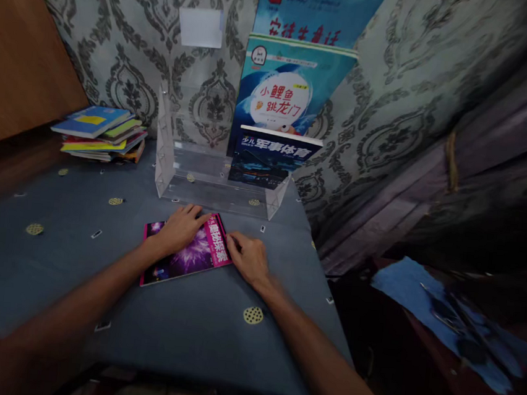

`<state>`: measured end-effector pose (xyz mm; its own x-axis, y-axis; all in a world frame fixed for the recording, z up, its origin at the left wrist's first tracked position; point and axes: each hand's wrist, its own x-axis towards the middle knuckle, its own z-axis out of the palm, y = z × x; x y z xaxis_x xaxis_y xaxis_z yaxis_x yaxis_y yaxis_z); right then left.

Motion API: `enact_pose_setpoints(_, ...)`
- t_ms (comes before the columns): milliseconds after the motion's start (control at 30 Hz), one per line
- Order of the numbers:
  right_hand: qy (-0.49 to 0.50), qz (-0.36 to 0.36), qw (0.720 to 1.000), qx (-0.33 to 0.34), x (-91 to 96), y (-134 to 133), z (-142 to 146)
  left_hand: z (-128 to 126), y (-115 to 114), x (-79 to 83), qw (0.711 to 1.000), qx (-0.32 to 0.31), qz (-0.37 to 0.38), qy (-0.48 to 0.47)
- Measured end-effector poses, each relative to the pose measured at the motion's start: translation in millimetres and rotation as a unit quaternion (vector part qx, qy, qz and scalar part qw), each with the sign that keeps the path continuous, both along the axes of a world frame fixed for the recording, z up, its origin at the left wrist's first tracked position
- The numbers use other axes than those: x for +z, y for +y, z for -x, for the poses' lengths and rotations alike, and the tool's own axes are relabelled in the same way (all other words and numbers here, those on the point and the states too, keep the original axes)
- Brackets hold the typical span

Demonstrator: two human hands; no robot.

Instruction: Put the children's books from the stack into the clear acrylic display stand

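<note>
A purple and black book with a pink title strip lies at a slant on the table. My left hand rests over its upper left part, palm down with the fingers stretched toward the top edge. At the book's right edge is my right hand, its fingers bent and closed against that side; the fingertips are partly hidden. Just behind the book stands a clear acrylic rack. Its right side holds a dark blue book, a teal book and a blue book, one above another.
A stack of books sits at the back left, beside a brown wooden panel. The table has a grey patterned cover. Patterned wallpaper is behind. To the right, beyond the table edge, a blue cloth lies on a dark surface.
</note>
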<state>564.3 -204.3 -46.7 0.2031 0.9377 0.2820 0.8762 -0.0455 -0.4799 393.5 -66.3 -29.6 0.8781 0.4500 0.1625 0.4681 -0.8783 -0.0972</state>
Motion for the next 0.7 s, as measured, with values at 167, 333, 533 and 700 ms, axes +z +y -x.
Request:
enact_pose_setpoints(167, -0.004, -0.005, 1.000, -0.014, -2.0, 1.2, -1.7, -2.1, -14.9, -0.6, 1.000, -0.002, -0.009, 0.001)
enact_pose_setpoints(333, 0.008, -0.074, 0.997, 0.019, -4.4, 2.6, -4.8, -6.9, -37.7, -3.5, 0.998, -0.050, 0.011, -0.037)
enact_pose_setpoints(533, 0.044, -0.092, 0.987, 0.123, -6.4, 2.9, -6.5, -11.2, -51.1, -4.8, 0.997, -0.064, 0.025, -0.019)
enact_pose_setpoints(700, 0.042, -0.076, 0.989, 0.123, -13.3, 4.7, -8.3, -9.3, -45.7, -8.4, 0.996, -0.075, 0.034, -0.034)
